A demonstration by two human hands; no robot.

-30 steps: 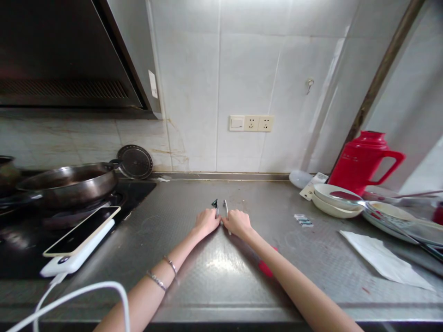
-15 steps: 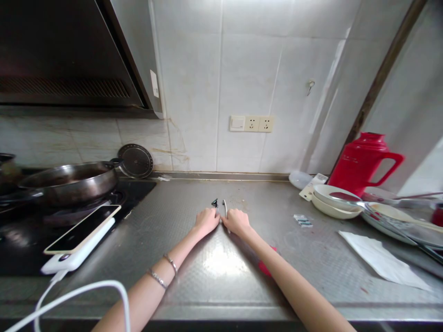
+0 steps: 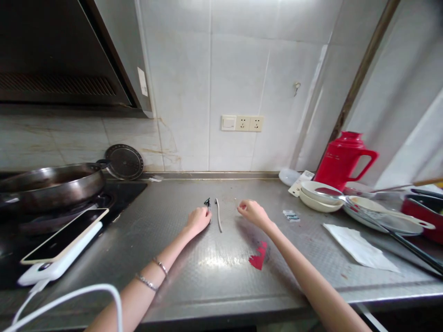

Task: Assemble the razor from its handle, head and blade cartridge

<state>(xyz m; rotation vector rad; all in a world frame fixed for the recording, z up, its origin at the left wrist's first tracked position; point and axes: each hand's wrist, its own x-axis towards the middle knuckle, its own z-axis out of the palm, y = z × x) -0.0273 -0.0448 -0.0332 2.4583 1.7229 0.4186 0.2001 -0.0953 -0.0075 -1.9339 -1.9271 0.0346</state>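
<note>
My left hand (image 3: pixel 198 220) rests on the steel counter (image 3: pixel 194 276) with its fingers curled round a small black-headed razor (image 3: pixel 207 203), whose head pokes out past the knuckles. A thin pale stick-like part (image 3: pixel 218 215) lies loose on the counter just right of that hand. My right hand (image 3: pixel 249 211) is a short way to the right of the pale part, fingers drawn together in a pinch on something too small to make out. A red scrap (image 3: pixel 258 260) lies on the counter near my right forearm.
A pan (image 3: pixel 48 185) sits on the black hob at left, with a phone on a white power bank (image 3: pixel 58 244) and its cable in front. At right stand a red jug (image 3: pixel 342 158), stacked bowls (image 3: pixel 320 195), plates with utensils, a paper napkin (image 3: pixel 358 247) and a small packet (image 3: pixel 290 215).
My right hand has let go of the pale stick-like part and moved right, away from my left hand. The part now lies on the counter. The view has swung slightly right.
</note>
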